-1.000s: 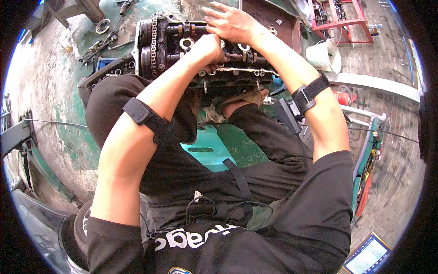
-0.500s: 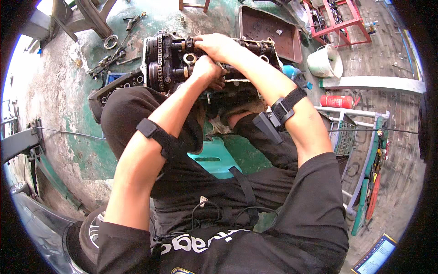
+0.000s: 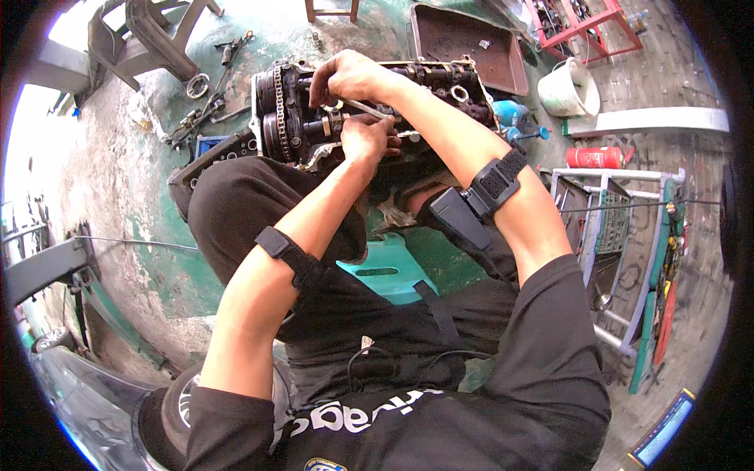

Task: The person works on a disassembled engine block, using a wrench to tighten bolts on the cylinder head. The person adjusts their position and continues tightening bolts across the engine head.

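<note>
An engine cylinder head with camshafts and a timing chain lies before my bent knee. My left hand is closed around the end of a silver tool, probably a wrench, lying diagonally over the camshafts. My right hand is above and left of it on the cylinder head, fingers curled down near the tool's upper end; what they grip is hidden.
Behind stand a brown tray, white bucket and red rack. A blue oil can, red extinguisher and metal trolley are rightward. Loose parts and a grey stool are leftward.
My right hand has moved left across the cylinder head, its fingers now curled downward. My left hand has shifted rightward and down in the picture, and the silver tool now shows between the hands.
</note>
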Demonstrator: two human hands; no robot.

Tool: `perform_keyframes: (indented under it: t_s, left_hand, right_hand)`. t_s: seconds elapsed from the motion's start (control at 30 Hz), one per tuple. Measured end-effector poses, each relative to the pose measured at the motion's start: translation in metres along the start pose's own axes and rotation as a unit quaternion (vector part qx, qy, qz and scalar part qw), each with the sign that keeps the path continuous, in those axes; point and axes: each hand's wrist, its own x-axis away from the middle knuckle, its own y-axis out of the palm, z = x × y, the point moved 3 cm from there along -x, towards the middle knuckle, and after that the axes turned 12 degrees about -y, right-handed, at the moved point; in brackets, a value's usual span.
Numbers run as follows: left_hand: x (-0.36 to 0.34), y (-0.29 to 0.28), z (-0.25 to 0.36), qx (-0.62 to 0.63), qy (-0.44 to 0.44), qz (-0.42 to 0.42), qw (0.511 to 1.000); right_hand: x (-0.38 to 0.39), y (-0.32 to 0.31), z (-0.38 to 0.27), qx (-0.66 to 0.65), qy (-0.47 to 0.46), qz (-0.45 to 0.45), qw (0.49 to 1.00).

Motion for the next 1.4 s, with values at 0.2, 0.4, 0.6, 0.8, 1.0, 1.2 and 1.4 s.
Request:
perform_keyframes:
  t_s: [0.2, 0.4, 0.6, 0.8, 1.0, 1.2, 1.4]
  left_hand:
    - [0.010, 0.001, -0.005, 0.031, -0.009, 0.010, 0.999]
    - [0.018, 0.004, -0.024, -0.028, -0.018, -0.011, 0.999]
    - [0.066, 0.019, -0.053, -0.383, 0.104, -0.166, 0.903]
    - [0.118, -0.008, -0.031, -0.524, 0.075, -0.404, 0.746]
    - [0.075, -0.027, 0.050, -0.477, 0.083, -0.258, 0.836]
    - [0.016, -0.014, 0.060, -0.602, 0.204, -0.018, 0.771]
    - [0.019, -0.011, 0.046, -0.705, 0.310, -0.003, 0.639]
  right_hand:
    - [0.007, 0.024, -0.004, 0.031, -0.015, -0.039, 0.999]
    - [0.030, 0.056, 0.008, 0.177, -0.076, -0.051, 0.980]
    - [0.080, 0.086, 0.006, 0.342, -0.217, -0.010, 0.914]
    - [0.151, 0.078, 0.001, 0.492, -0.308, 0.100, 0.808]
    - [0.211, 0.065, 0.022, 0.356, -0.181, 0.137, 0.907]
    - [0.229, 0.053, 0.044, 0.067, -0.088, 0.285, 0.952]
    - [0.237, 0.015, 0.070, -0.185, 0.131, 0.353, 0.908]
